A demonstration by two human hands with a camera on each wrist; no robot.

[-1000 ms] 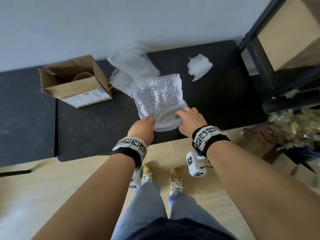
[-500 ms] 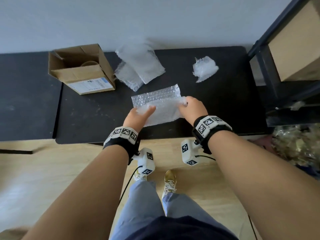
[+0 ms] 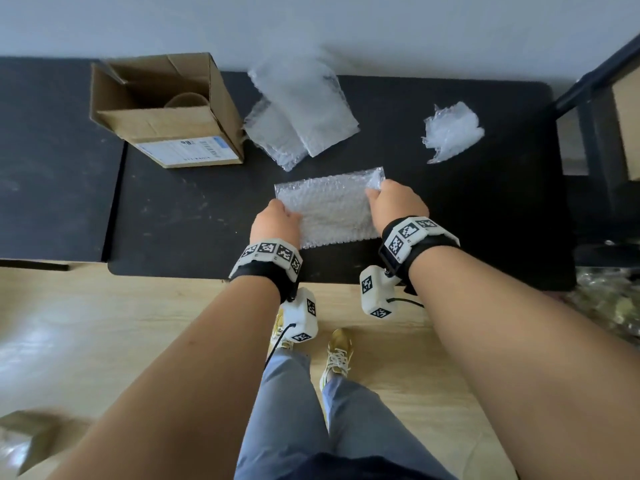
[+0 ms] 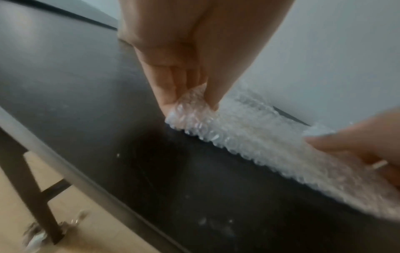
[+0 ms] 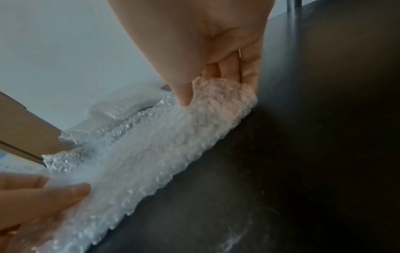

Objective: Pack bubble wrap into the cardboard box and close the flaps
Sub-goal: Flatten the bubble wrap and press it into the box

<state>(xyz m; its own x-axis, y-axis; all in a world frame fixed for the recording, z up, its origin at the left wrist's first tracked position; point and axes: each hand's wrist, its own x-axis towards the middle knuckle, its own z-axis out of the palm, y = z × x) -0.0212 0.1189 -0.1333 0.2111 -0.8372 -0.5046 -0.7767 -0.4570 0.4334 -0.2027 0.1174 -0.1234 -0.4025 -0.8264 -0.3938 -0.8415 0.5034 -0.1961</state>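
A folded sheet of bubble wrap (image 3: 332,209) lies flat on the black table (image 3: 194,223) near its front edge. My left hand (image 3: 277,223) pinches its left end (image 4: 190,109) between thumb and fingers. My right hand (image 3: 394,206) pinches the far right corner (image 5: 216,95) the same way. The open cardboard box (image 3: 162,109) stands at the back left, flaps up, with a round tan object inside. Two more flat bubble wrap pieces (image 3: 301,112) lie just right of the box. A small crumpled piece (image 3: 450,129) sits at the back right.
A dark metal shelf frame (image 3: 595,109) holding a cardboard box stands right of the table. A second black surface (image 3: 45,161) adjoins on the left. A wooden floor and my shoes lie below the table's front edge. The wall runs behind.
The sheet, held upright a second ago, has been folded over and laid flat. Both hands have moved apart to its ends.
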